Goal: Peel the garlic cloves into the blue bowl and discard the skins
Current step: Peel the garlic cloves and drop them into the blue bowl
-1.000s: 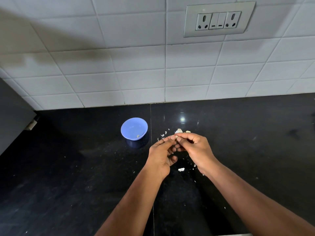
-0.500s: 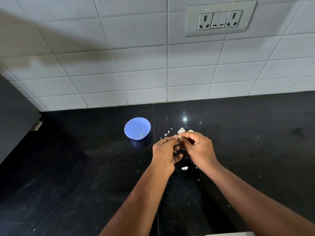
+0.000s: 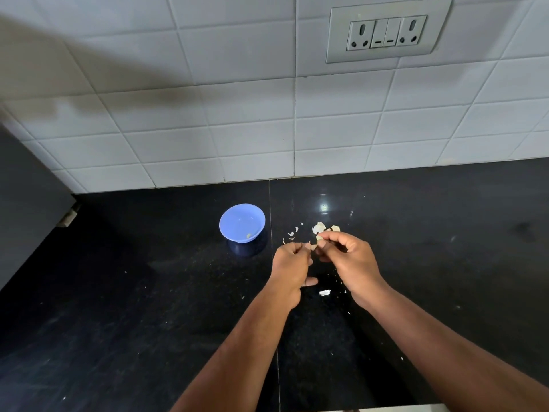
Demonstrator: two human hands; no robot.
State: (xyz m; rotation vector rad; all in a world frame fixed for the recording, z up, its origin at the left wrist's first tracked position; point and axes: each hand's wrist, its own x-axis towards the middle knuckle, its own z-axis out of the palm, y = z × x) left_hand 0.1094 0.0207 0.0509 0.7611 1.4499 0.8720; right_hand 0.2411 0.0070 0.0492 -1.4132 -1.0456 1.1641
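Both hands pinch one garlic clove [image 3: 318, 239] above the worktop [image 3: 148, 292], right hand [image 3: 352, 263] and left hand [image 3: 292, 267] apparently tearing skin. Blue bowl [image 3: 242, 223] sits toward the back edge; a slip could drop the clove among loose skins [image 3: 319, 227].

One blue bowl [image 3: 241, 223], two hands [image 3: 292, 264] [image 3: 350, 260], one double socket panel [image 3: 387, 31]

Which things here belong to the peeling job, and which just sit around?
Job: small pale garlic clove pinched by left hand and right hand; round blue plastic bowl; papery white skins.
Idle: grey wall socket plate; black stone counter.
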